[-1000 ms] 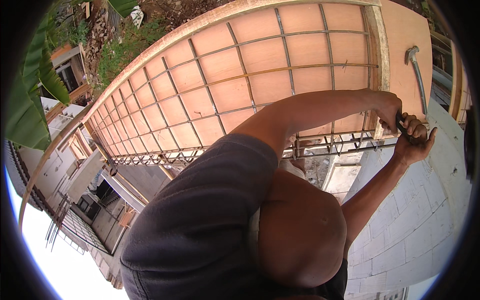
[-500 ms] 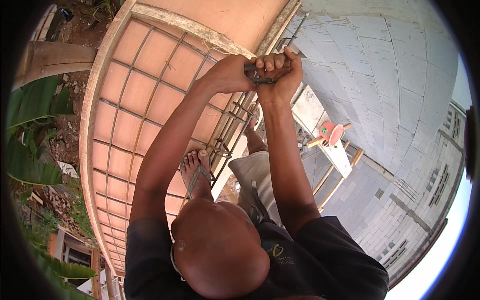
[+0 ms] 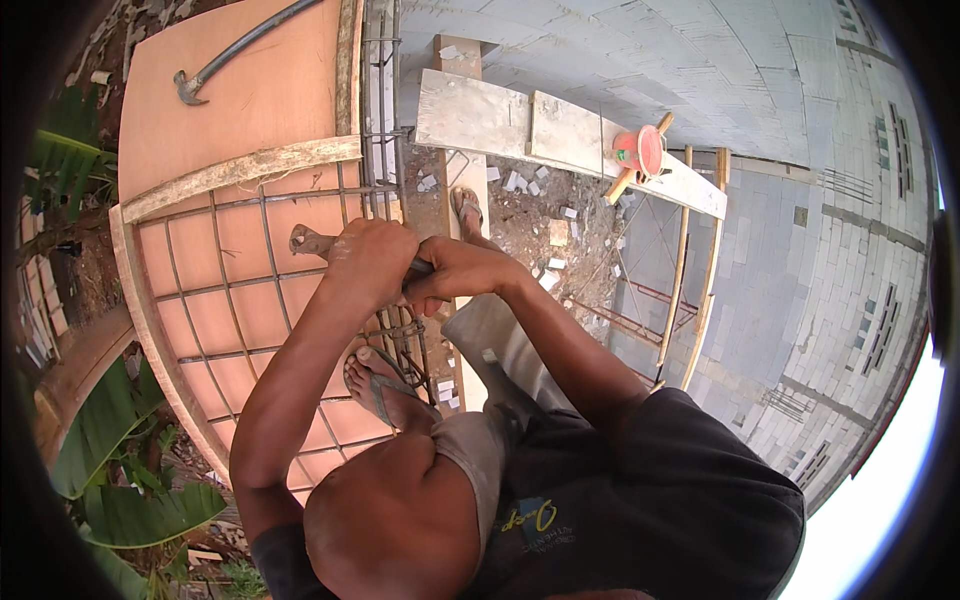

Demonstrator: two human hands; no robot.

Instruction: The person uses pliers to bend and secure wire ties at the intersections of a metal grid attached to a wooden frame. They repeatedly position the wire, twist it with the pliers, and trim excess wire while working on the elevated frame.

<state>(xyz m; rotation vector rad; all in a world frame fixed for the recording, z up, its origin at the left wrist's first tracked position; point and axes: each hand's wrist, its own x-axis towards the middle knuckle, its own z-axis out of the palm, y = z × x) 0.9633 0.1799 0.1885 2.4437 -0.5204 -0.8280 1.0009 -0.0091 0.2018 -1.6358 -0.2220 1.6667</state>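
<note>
My left hand [image 3: 372,255] is closed around a dark, worn metal hand tool [image 3: 312,241]. Its notched, jaw-like end sticks out to the left, above a steel rebar grid [image 3: 225,255]. Touching the left hand, my right hand [image 3: 462,270] has its fingers curled about the tool's other end, near a dark bar that shows between the hands. Most of the tool is hidden by my fingers. Both hands are over the right edge of the grid, where a tied rebar cage [image 3: 385,150] runs along the pink formwork board [image 3: 180,235].
A claw hammer [image 3: 235,60] lies on the far pink board, beyond a wooden batten [image 3: 240,178]. To the right, a plank [image 3: 480,115] carries a red bucket [image 3: 638,151]. Rubble ground [image 3: 540,225] shows far below, between the formwork and a grey block wall [image 3: 760,230]. My sandalled feet straddle the formwork edge.
Both hands have come down, nearer my body and to the left, still on the tool. The view has shifted, bringing the hammer into sight. The tool's jaw-like end now shows left of the left hand.
</note>
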